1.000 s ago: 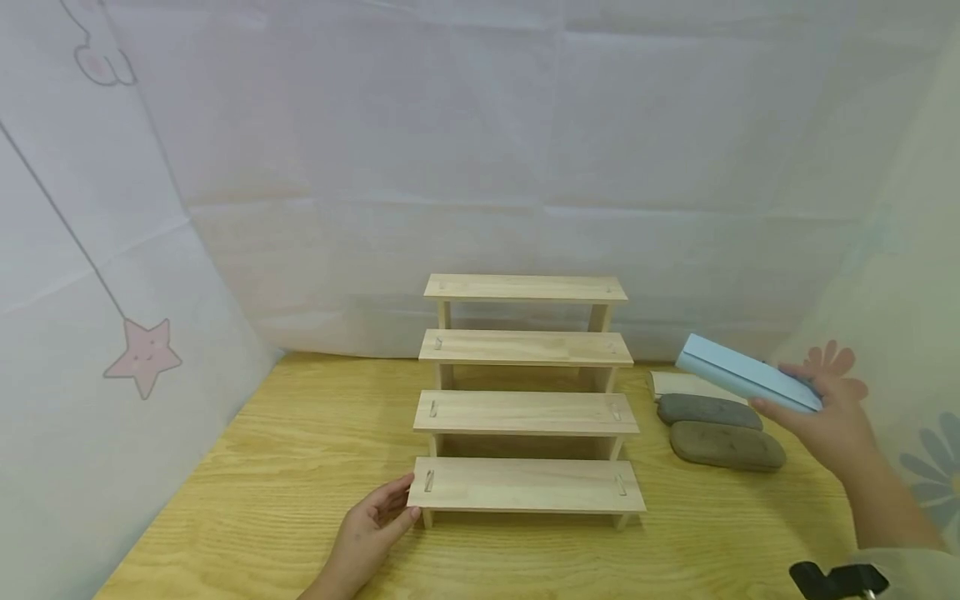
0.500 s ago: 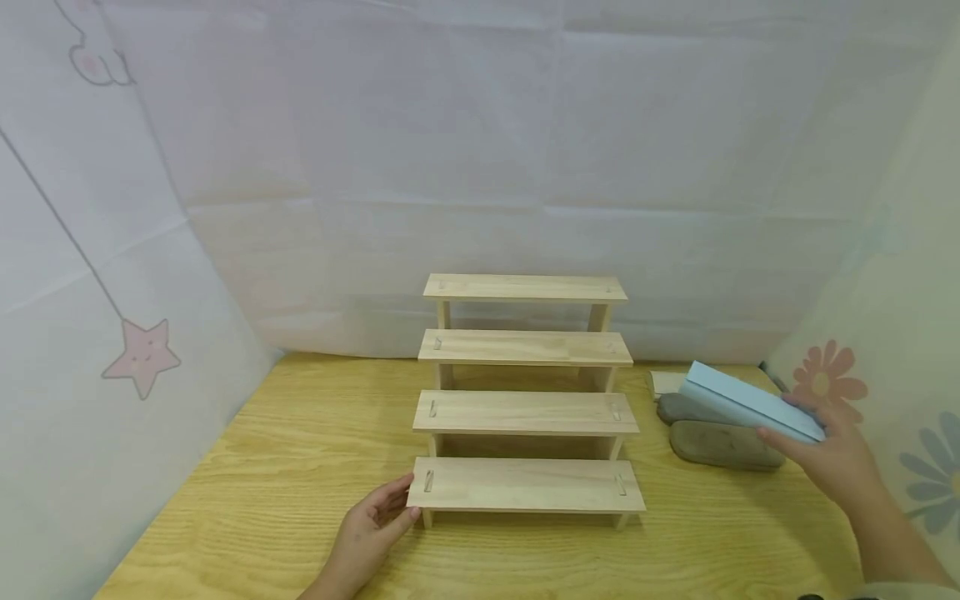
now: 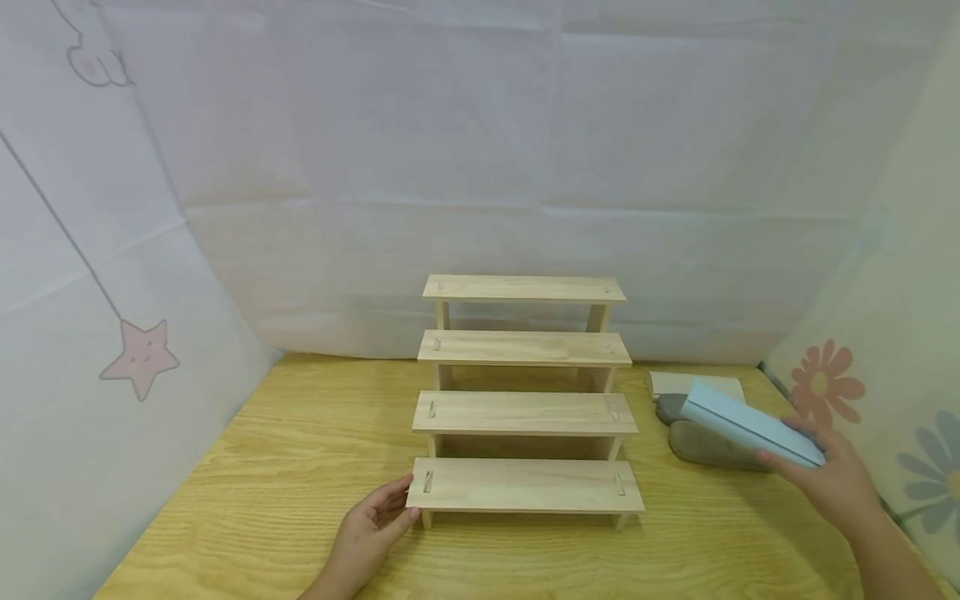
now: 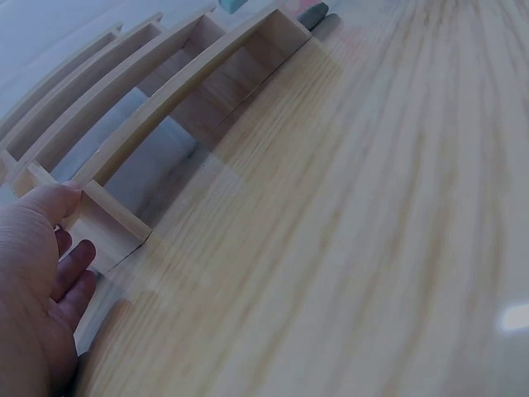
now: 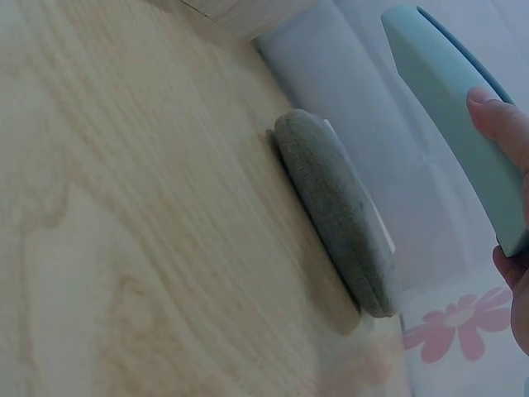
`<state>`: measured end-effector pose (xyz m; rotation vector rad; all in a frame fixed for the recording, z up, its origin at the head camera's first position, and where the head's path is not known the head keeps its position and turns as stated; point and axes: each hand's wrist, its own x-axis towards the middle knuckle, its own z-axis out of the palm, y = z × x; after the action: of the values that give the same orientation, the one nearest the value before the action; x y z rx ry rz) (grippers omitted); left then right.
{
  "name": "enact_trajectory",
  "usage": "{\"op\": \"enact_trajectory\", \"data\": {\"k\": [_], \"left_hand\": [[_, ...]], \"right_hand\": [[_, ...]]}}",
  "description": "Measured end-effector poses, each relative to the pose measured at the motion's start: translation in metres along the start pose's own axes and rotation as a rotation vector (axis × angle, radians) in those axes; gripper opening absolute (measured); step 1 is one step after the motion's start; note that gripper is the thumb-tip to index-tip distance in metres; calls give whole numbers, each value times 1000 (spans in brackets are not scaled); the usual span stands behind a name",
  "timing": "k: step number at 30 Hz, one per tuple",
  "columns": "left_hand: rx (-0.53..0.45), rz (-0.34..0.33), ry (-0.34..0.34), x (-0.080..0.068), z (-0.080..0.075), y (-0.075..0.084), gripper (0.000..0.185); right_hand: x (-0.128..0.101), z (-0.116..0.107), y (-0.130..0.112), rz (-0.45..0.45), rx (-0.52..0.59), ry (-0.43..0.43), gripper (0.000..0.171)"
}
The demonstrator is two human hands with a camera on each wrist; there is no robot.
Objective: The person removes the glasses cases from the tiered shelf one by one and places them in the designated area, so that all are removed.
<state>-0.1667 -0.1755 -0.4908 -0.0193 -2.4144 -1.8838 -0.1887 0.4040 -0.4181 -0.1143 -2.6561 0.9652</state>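
A light blue glasses case is in my right hand, gripped near its right end with the thumb along the front side. It is held tilted above the table, its left end higher. In the right wrist view the thumb presses on the case. My left hand holds the left end of the lowest board of a stepped wooden display stand. In the left wrist view the thumb lies on the board's corner; the other fingers are bent beside the leg. Below the blue case lies an olive-brown fabric case.
A dark grey case, partly hidden by the blue one, and a cream case lie farther back. The wood-grain table extends left of the stand. A pale cloth with printed drawings hangs behind and at both sides.
My right hand has lowered the blue glasses case toward the cases on the right of the table, and more of the cream case shows. The left hand stays on the stand.
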Motion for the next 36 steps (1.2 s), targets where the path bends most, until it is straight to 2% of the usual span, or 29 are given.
{"op": "enact_trajectory", "data": {"k": [8, 15, 29, 36], "left_hand": [[11, 1, 6, 0, 0, 1, 46], [1, -1, -2, -1, -1, 1, 46], [-6, 7, -11, 0, -1, -1, 47], [-3, 2, -8, -1, -1, 0, 46]], "right_hand": [[-13, 6, 9, 5, -41, -9, 76], [-21, 12, 15, 14, -5, -6, 75], [-38, 24, 30, 7, -12, 26, 69], [-46, 26, 29, 91, -25, -49, 75]]}}
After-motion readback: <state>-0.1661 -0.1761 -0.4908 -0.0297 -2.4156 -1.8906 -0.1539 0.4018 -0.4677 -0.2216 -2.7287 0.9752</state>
